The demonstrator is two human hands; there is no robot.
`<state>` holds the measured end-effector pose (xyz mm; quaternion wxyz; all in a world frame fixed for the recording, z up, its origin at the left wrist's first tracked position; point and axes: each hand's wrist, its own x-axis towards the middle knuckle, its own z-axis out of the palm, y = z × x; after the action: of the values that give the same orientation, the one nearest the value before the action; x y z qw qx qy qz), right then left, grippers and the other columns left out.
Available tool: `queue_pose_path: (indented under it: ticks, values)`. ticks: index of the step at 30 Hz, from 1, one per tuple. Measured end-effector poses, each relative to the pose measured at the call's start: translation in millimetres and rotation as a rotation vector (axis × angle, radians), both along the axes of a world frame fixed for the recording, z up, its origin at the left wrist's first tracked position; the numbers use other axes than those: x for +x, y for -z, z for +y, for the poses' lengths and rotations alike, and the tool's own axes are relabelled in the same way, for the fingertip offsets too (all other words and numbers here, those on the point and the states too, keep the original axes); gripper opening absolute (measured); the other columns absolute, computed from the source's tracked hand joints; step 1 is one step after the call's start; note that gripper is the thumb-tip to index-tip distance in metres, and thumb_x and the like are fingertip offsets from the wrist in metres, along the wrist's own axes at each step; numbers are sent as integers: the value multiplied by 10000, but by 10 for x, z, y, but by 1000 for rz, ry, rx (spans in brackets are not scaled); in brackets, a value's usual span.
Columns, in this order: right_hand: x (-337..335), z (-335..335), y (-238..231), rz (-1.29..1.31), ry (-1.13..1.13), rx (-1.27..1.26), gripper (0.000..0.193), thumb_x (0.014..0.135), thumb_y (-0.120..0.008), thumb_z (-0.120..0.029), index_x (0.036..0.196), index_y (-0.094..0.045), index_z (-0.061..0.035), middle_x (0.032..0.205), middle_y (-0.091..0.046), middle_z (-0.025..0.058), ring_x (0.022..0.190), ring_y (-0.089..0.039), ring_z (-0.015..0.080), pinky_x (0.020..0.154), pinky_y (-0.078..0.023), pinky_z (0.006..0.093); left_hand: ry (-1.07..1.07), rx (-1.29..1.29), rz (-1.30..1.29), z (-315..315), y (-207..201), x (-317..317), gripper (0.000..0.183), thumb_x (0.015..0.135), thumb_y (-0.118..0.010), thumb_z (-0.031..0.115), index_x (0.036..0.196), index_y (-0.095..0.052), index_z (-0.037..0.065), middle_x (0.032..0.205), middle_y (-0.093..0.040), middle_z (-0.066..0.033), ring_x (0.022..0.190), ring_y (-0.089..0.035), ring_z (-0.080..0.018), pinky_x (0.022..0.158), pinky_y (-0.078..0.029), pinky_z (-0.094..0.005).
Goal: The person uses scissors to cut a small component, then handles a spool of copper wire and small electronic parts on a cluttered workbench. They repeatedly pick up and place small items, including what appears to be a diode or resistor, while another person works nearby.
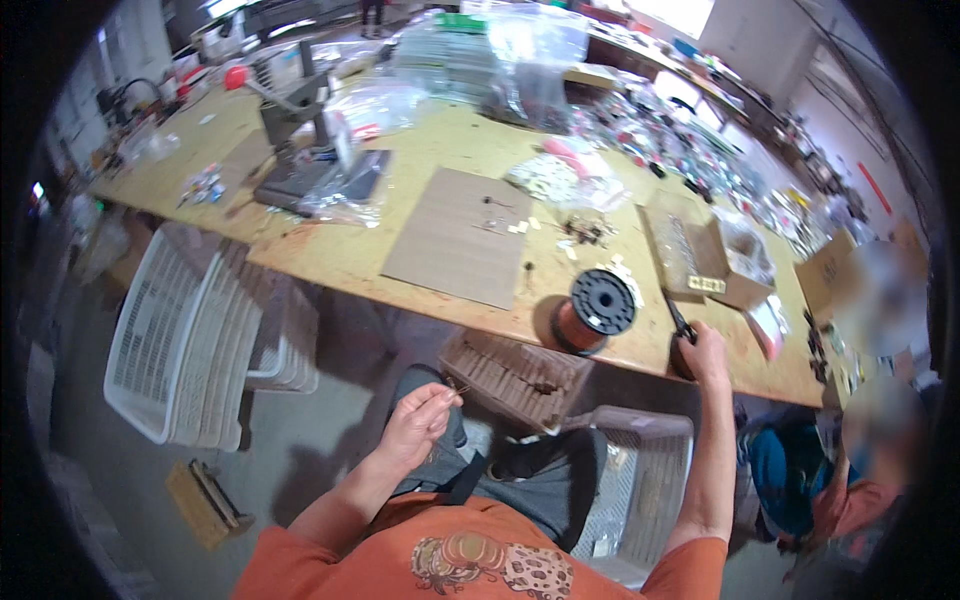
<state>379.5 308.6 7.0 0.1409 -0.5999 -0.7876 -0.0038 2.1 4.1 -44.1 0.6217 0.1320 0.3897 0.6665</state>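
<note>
My left hand (418,425) is in front of the table, above my lap. Its fingertips pinch a small thin piece (459,388) that looks like a short bit of wire; its exact kind is too small to tell. At the table's front edge, my right hand (706,352) is closed on a black-handled tool (682,322), whose slim end points away from me; the fingers hide part of it. Left of that hand stands a spool of copper-coloured wire (577,330) with a black flange on top. A sheet of brown cardboard (450,235) lies further left, with small thin parts on it.
Small dark parts (588,230) and pale tags lie behind the spool. Open cardboard boxes (735,265) stand at right. A lever press (305,165) is at back left. White plastic crates (150,335) and a bin (515,380) sit below the table. Another person (850,505) is at far right.
</note>
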Motion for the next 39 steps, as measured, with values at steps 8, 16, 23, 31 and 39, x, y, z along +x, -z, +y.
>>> queue_pose_path:
  ticks: [8,16,23,31,39]
  values:
    - [-510,-612,61,75,-106,356,160,815,-652,-105,963,-642,-46,967,-643,132,948,-593,329,848,-454,434,-451,170,1234,363,-373,-1060,81,874,-651,70,879,-685,-3,789,-667,-27,717,-570,-67,619,-456,-240]
    - [-620,-1620,210,208,-223,227,93,802,-659,-64,894,-646,-54,909,-651,111,895,-608,307,822,-450,408,-436,-218,1804,1691,-576,-2046,232,865,-608,268,884,-685,50,803,-672,-208,783,-661,-373,684,-506,-455]
    - [-711,-2077,255,197,-401,137,113,759,-682,-53,866,-648,-62,874,-663,91,782,-626,290,725,-488,390,-340,-373,1898,2388,-189,-2523,226,838,-579,253,877,-667,48,910,-672,-217,895,-646,-382,805,-505,-460]
    - [-705,-2175,319,221,-411,107,117,760,-689,-48,871,-651,-52,863,-665,97,779,-629,286,714,-487,385,-389,-116,1755,2115,-402,-2640,262,888,-480,137,1005,-697,49,979,-685,-182,930,-656,-331,831,-503,-403]
    - [-951,-2064,236,458,-357,118,128,783,-680,-30,910,-670,-49,899,-672,106,820,-633,303,738,-495,376,-409,216,1517,1422,-759,-1269,83,855,-651,32,935,-669,22,814,-654,-68,709,-609,-125,650,-488,-253]
